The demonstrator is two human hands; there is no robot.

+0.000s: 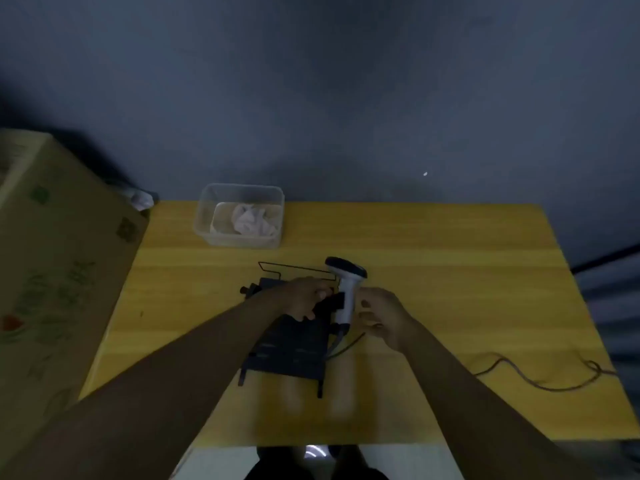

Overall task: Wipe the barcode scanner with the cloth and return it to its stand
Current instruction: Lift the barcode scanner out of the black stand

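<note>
The left hand (pixel 306 296) rests on the black stand (pixel 291 344), its fingers curled, while the right hand (pixel 382 315) (fingers loosely open) hovers beside the upright barcode scanner (pixel 346 289).

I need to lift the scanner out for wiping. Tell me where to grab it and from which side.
Grip the scanner by its pale handle, below the dark head, coming from the right with the right hand. The handle stands nearly upright beside the stand, and that side is bare; the left hand crowds the other.
</note>
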